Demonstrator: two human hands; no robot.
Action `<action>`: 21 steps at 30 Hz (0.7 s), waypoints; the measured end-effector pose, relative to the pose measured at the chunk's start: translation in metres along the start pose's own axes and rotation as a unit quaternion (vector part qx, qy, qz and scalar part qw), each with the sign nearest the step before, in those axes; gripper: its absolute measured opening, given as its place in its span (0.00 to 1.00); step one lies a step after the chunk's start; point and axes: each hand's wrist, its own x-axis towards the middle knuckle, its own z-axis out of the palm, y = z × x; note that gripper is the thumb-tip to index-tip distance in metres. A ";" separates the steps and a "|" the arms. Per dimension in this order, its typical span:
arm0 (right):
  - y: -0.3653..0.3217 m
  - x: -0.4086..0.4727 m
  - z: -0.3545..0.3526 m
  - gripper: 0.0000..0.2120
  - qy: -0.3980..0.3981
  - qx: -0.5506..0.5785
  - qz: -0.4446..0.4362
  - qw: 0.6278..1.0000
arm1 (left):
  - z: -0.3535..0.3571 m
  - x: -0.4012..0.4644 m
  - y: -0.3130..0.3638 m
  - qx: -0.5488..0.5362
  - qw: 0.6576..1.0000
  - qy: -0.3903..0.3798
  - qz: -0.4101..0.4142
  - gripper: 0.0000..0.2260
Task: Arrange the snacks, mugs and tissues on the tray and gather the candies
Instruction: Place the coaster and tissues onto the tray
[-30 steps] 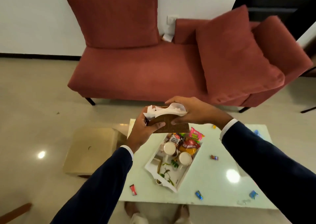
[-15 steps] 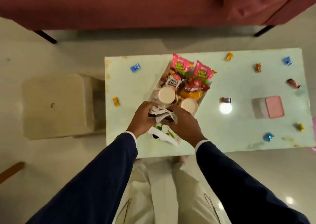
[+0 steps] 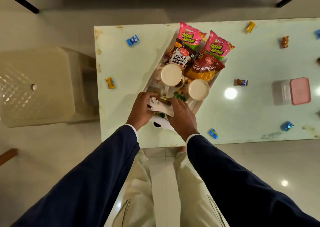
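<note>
We see the tissues (image 3: 160, 106) clasped between the left hand (image 3: 141, 110) and the right hand (image 3: 181, 117), both curled around them over the near end of the tray (image 3: 155, 71), just beside the two mugs (image 3: 171, 74) on the surface (image 3: 124, 67).

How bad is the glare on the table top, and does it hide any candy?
Head view: one round glare spot on the table, beside a dark candy but not covering it; wide-angle bending at the edges; snack labels sharp; both hands slightly soft.
</note>
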 end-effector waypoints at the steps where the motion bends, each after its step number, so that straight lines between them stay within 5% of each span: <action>1: 0.001 0.001 -0.002 0.24 -0.006 0.000 0.000 1.000 | -0.001 -0.001 -0.001 -0.005 1.000 0.004 -0.002 0.27; 7: -0.004 -0.012 -0.051 0.27 0.004 0.002 -0.050 0.999 | -0.006 -0.024 0.001 0.022 0.993 0.092 -0.067 0.32; 11: 0.010 0.002 -0.105 0.14 0.029 0.049 -0.058 0.997 | 0.001 -0.036 0.005 -0.088 0.964 0.151 -0.202 0.30; 14: 0.031 0.042 -0.137 0.06 0.066 0.090 -0.026 0.993 | 0.017 -0.042 0.003 -0.156 0.931 0.150 -0.295 0.28; 21: 0.089 0.169 -0.167 0.16 0.086 -0.025 -0.021 0.996 | 0.046 -0.023 -0.003 -0.222 0.884 0.100 -0.399 0.20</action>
